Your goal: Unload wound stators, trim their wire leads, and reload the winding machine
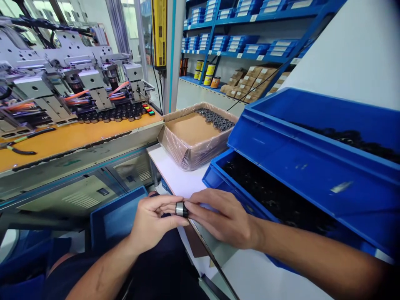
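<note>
"What's at the far left?"

"Pliers (40,132) with slim, curved handles, lying on a flat orange tabletop (71,143). Behind them stand blocky metal machine fixtures (51,106) drilled with round holes."

"And past those?"

"A row of short, dark round parts (109,116) along the machine's foot, then, lower down, a shallow blue tray (121,214) with a raised rim."

"The hands?"

"The left hand (149,220) pinches a small cylinder (180,209) between thumb and fingers: a smooth, shiny metal band with a black end, near the edge of the white tabletop (176,177)."

"Beyond it?"

"A shallow cardboard box (187,155) in crinkled, glossy clear film, with dark, lumpy pieces (217,119) gathered at its far end."

"The right hand (225,214)?"

"Bent fingers touch the cylinder's black end; I can't tell whether they grip."

"Far right?"

"Smooth-walled blue bins (296,162), the lower one holding a mass of small black bits (271,193)."
</note>
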The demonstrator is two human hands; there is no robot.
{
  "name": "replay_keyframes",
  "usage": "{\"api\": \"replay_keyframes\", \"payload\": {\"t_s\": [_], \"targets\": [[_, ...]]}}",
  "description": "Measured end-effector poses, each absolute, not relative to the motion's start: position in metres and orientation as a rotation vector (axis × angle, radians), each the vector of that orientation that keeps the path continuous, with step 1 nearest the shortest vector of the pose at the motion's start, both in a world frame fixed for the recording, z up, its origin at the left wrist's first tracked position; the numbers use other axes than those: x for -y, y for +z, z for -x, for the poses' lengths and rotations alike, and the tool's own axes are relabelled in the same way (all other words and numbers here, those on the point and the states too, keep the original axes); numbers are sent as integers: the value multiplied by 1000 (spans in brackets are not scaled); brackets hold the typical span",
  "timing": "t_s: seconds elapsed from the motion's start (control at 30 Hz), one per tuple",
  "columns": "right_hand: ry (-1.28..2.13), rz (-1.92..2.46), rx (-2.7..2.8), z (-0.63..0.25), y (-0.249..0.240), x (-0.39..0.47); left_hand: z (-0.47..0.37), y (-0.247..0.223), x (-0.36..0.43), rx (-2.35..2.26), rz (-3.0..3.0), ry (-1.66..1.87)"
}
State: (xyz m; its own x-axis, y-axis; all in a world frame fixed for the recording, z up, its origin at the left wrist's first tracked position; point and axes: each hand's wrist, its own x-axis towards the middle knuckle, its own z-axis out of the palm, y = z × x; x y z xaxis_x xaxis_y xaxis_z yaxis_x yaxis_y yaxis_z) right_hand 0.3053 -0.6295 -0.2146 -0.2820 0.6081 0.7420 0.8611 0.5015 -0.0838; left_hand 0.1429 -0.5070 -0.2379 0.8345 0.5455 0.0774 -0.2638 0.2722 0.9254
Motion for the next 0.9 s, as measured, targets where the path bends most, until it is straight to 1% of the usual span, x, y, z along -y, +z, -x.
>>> {"api": "replay_keyframes", "payload": {"t_s": [0.13, 0.33, 0.4, 0.53, 0.6, 0.67, 0.77, 0.9], "targets": [[-469, 1230, 2039, -304, -216, 631, -142, -237, 512, -305, -1133, 531], [-568, 1208, 2007, -299, -213, 633, -150, -240, 530, -296, -1005, 653], [-519, 1232, 1966, -296, -210, 635, -148, -238, 527, -231, -1170, 735], [-298, 1301, 1860, -289, -203, 638, -138, -230, 511, -50, -1797, 992], [-217, 1300, 1853, -286, -201, 639, -134, -227, 508, -15, -1930, 1053], [-214, 1292, 1858, -286, -201, 638, -134, -227, 508, -48, -1911, 1038], [-331, 1257, 1882, -287, -202, 636, -138, -232, 513, -151, -1749, 949], [-375, 1251, 1857, -290, -203, 632, -146, -240, 517, -202, -1345, 703]]}}
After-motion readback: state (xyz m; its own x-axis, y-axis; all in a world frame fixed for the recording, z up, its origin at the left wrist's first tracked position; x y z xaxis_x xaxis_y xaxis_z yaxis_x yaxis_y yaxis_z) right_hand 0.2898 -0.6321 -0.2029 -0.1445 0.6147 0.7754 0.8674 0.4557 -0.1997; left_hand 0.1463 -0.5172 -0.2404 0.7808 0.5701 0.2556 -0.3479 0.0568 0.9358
